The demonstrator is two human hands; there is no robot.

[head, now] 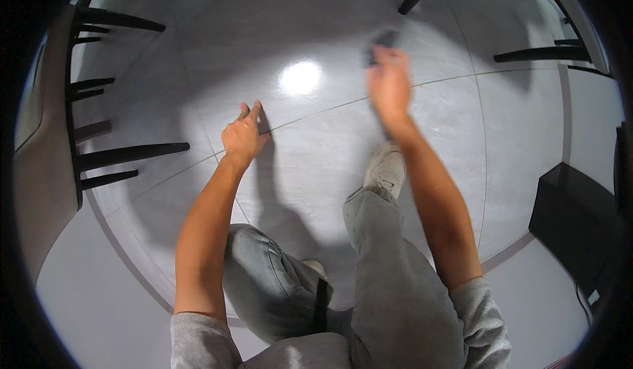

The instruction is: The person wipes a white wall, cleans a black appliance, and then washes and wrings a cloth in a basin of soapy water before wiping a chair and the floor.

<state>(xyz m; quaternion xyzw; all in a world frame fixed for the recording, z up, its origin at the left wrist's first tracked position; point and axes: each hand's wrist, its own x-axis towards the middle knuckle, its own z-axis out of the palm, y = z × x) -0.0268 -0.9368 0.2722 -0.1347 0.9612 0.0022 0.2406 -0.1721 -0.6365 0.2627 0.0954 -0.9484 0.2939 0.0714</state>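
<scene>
My right hand [390, 85] is blurred by motion and grips a dark, flat object [383, 45] just over the grey tiled floor [316, 171]. Blur hides what exactly that object is, and I cannot tell whether it touches the tile. Small yellow specks [421, 86] lie on the floor right of this hand. My left hand [245, 133] holds nothing; two of its fingers point forward and the thumb stands apart. It is low over a tile joint, and contact with the floor cannot be made out.
Dark tapered furniture legs [133, 156] stick out along the left, with more at the upper right [541, 54]. A black panel-like object [573, 220] stands against the wall on the right. My shoe [385, 171] is planted behind the right hand. Lamp glare [300, 77] shines on the tile.
</scene>
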